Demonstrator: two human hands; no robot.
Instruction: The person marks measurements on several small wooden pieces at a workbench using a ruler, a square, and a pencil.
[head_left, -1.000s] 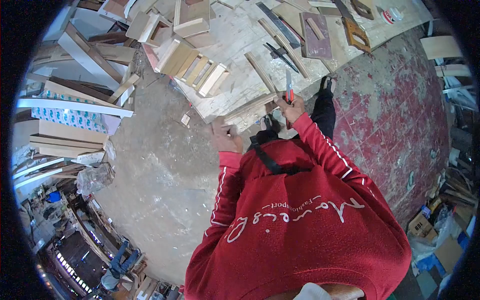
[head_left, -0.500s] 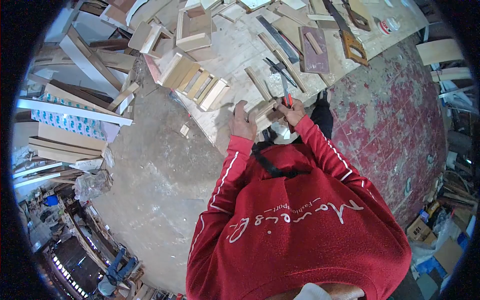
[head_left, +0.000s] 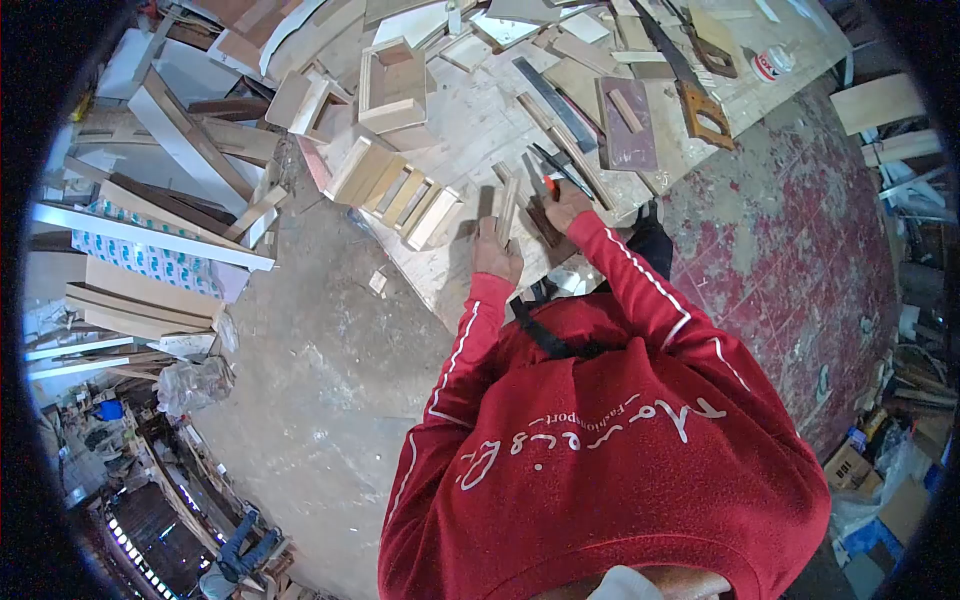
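On the workbench (head_left: 450, 110), my left hand (head_left: 495, 250) is closed round a light wooden strip (head_left: 508, 205) that points away from me. My right hand (head_left: 567, 207) is wrapped round a tool with a red-orange handle (head_left: 549, 184); its far end is hard to make out. Dark pliers-like tools (head_left: 560, 168) lie just beyond that hand. Between the hands rests a darker wood piece (head_left: 541, 226). A slatted wooden piece (head_left: 395, 195) stands left of my left hand.
Handsaws (head_left: 705, 115), a purple board (head_left: 627, 125), a metal straightedge (head_left: 555, 103) and a wooden box (head_left: 393, 90) lie farther back. Wood offcuts (head_left: 180, 140) are piled at left. Another person (head_left: 240, 550) is at the far lower left.
My left hand has taken hold of the wooden strip and lifted it upright from the bench edge. My right hand has moved slightly left and away from me, with the red-handled tool.
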